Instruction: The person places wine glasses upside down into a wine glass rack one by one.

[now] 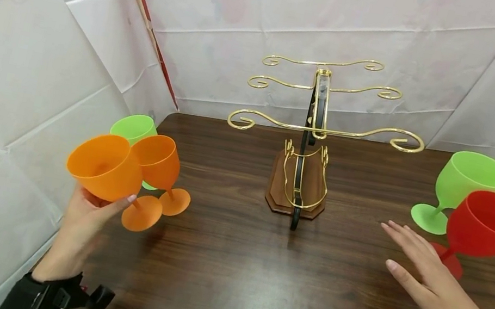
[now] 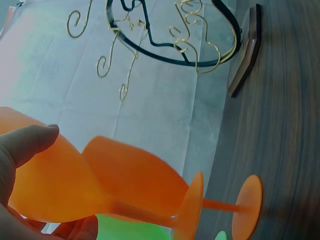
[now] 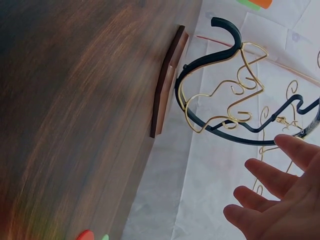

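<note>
left hand (image 1: pixel 87 220): fingers curled round nearer orange cup (image 1: pixel 105 169), by left edge of table (image 1: pixel 226 272) | right hand (image 1: pixel 429 278): fingers extended, slightly parted, gripping nothing; contact with red cup (image 1: pixel 487 232) unclear

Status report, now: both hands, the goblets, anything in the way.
Left hand grips nearer orange goblet by its bowl. Right hand holds nothing, beside red goblet. Second orange goblet close by, on the rack side.

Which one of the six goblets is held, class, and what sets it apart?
The front orange goblet, at left: the left grip holds its bowl. None of the other five, not even the orange one behind it, is held.
</note>
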Action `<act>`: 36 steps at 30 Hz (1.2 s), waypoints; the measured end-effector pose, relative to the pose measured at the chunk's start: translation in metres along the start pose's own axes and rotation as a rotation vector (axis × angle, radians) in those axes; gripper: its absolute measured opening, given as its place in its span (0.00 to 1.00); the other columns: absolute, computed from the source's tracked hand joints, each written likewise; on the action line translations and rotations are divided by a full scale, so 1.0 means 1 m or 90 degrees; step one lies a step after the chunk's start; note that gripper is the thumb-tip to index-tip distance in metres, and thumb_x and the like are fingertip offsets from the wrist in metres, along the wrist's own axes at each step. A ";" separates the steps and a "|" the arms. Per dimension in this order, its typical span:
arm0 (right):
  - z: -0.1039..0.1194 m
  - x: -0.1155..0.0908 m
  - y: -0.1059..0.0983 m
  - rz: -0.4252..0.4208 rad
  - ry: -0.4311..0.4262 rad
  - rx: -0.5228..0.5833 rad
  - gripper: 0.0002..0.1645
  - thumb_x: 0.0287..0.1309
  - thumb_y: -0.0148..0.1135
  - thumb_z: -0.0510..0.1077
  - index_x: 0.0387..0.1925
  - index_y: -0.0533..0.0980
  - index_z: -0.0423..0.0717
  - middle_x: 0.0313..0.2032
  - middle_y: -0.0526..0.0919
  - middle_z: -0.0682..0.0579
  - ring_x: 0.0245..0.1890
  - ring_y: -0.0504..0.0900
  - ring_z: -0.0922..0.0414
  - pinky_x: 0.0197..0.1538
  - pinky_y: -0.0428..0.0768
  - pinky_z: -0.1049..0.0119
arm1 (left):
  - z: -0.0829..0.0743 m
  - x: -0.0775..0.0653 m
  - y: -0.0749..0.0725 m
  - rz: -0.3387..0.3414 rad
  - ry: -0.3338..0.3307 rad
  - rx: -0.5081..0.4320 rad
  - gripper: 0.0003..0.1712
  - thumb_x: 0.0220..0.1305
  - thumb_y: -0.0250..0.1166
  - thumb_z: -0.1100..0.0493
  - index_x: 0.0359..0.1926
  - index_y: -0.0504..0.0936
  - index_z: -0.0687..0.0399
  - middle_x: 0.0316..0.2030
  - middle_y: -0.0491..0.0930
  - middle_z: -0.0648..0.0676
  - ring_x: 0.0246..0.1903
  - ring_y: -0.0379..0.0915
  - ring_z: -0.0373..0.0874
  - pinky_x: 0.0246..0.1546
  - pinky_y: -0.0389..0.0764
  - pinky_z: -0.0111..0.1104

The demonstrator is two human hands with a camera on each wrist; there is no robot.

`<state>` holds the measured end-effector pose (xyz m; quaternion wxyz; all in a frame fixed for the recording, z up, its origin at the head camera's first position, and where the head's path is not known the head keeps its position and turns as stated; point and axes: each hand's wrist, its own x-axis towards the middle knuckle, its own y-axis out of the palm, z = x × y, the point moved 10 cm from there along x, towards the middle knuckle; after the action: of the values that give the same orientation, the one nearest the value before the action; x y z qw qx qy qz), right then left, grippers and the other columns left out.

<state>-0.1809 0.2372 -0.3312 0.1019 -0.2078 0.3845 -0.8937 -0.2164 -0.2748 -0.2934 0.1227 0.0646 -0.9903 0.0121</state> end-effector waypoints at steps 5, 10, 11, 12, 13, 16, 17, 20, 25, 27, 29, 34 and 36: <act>0.000 -0.001 0.001 0.002 0.001 0.000 0.40 0.60 0.59 0.38 0.70 0.56 0.59 0.69 0.58 0.46 0.68 0.43 0.73 0.63 0.53 0.36 | 0.000 -0.005 0.014 0.047 0.002 0.007 0.35 0.57 0.63 0.75 0.63 0.61 0.56 0.53 0.71 0.55 0.48 0.70 0.45 0.44 0.78 0.27; 0.001 -0.001 0.003 0.007 0.005 0.007 0.40 0.60 0.59 0.38 0.70 0.56 0.61 0.69 0.58 0.48 0.68 0.43 0.73 0.62 0.53 0.34 | 0.001 -0.010 0.031 0.097 -0.004 0.044 0.38 0.57 0.64 0.73 0.65 0.58 0.53 0.56 0.68 0.56 0.50 0.69 0.46 0.47 0.77 0.27; 0.001 -0.001 0.003 0.007 0.010 0.008 0.40 0.60 0.59 0.38 0.70 0.56 0.61 0.69 0.58 0.49 0.68 0.44 0.73 0.63 0.53 0.36 | 0.001 -0.011 0.034 0.105 -0.007 0.046 0.39 0.57 0.64 0.73 0.66 0.58 0.52 0.57 0.67 0.56 0.51 0.68 0.46 0.47 0.77 0.27; 0.001 0.000 0.003 0.008 0.010 0.009 0.40 0.60 0.59 0.38 0.70 0.56 0.62 0.69 0.58 0.49 0.68 0.44 0.73 0.62 0.54 0.35 | 0.002 -0.012 0.038 0.113 -0.008 0.049 0.40 0.57 0.64 0.73 0.66 0.57 0.51 0.58 0.66 0.56 0.52 0.68 0.47 0.48 0.77 0.28; 0.002 0.000 0.004 0.008 0.010 0.010 0.40 0.60 0.59 0.38 0.70 0.56 0.62 0.69 0.58 0.49 0.68 0.44 0.73 0.61 0.55 0.34 | 0.003 -0.012 0.042 0.119 -0.009 0.049 0.40 0.57 0.64 0.72 0.67 0.56 0.50 0.58 0.66 0.57 0.52 0.68 0.47 0.48 0.76 0.28; 0.003 0.000 0.005 0.013 0.007 0.016 0.40 0.60 0.59 0.38 0.70 0.56 0.61 0.69 0.58 0.48 0.67 0.45 0.73 0.58 0.57 0.33 | 0.005 -0.013 0.054 0.144 -0.010 0.043 0.41 0.57 0.64 0.72 0.67 0.56 0.51 0.58 0.66 0.58 0.53 0.68 0.48 0.50 0.76 0.30; 0.003 0.000 0.006 0.014 0.005 0.014 0.40 0.60 0.59 0.38 0.70 0.56 0.60 0.69 0.58 0.48 0.67 0.45 0.73 0.62 0.56 0.39 | 0.006 -0.014 0.058 0.155 -0.011 0.040 0.41 0.57 0.64 0.73 0.67 0.56 0.51 0.58 0.66 0.58 0.52 0.68 0.49 0.51 0.76 0.30; 0.004 0.000 0.007 0.016 -0.002 0.004 0.40 0.60 0.59 0.37 0.71 0.56 0.59 0.68 0.58 0.49 0.67 0.45 0.73 0.67 0.54 0.61 | 0.010 -0.016 0.071 0.190 -0.017 0.029 0.40 0.56 0.65 0.73 0.66 0.56 0.52 0.56 0.67 0.58 0.51 0.69 0.49 0.52 0.75 0.33; 0.007 0.000 0.009 0.014 -0.009 -0.011 0.40 0.60 0.59 0.38 0.71 0.56 0.60 0.68 0.59 0.51 0.68 0.46 0.72 0.59 0.48 0.84 | 0.013 -0.019 0.092 0.253 -0.030 0.005 0.38 0.56 0.64 0.73 0.64 0.58 0.54 0.54 0.70 0.59 0.49 0.70 0.51 0.53 0.74 0.37; 0.009 0.000 0.010 0.013 -0.013 -0.011 0.40 0.60 0.59 0.37 0.71 0.56 0.60 0.68 0.59 0.51 0.68 0.46 0.72 0.59 0.47 0.85 | 0.014 -0.020 0.101 0.271 -0.036 0.001 0.37 0.56 0.64 0.73 0.64 0.59 0.54 0.53 0.71 0.59 0.49 0.70 0.51 0.53 0.74 0.38; 0.011 0.000 0.010 0.012 -0.020 -0.011 0.40 0.60 0.59 0.37 0.70 0.56 0.60 0.68 0.59 0.52 0.68 0.45 0.73 0.58 0.46 0.87 | 0.013 -0.020 0.110 0.289 -0.039 -0.002 0.36 0.56 0.65 0.72 0.63 0.61 0.55 0.52 0.72 0.60 0.49 0.70 0.52 0.54 0.73 0.40; 0.014 0.001 0.012 0.014 -0.024 -0.004 0.40 0.60 0.59 0.37 0.70 0.56 0.60 0.68 0.59 0.53 0.68 0.46 0.72 0.60 0.47 0.84 | 0.012 -0.020 0.133 0.332 -0.049 0.007 0.36 0.56 0.65 0.71 0.63 0.63 0.52 0.53 0.73 0.59 0.51 0.70 0.53 0.56 0.72 0.42; 0.015 0.002 0.013 0.017 -0.024 -0.002 0.40 0.60 0.59 0.37 0.70 0.57 0.60 0.68 0.59 0.53 0.68 0.46 0.72 0.62 0.48 0.81 | 0.011 -0.021 0.142 0.348 -0.050 0.013 0.35 0.56 0.66 0.71 0.62 0.64 0.51 0.53 0.73 0.58 0.52 0.69 0.53 0.57 0.71 0.43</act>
<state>-0.1756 0.2180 -0.3303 0.1206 -0.2192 0.3863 -0.8878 -0.2179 -0.1321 -0.3106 0.0759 -0.2037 -0.9747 0.0520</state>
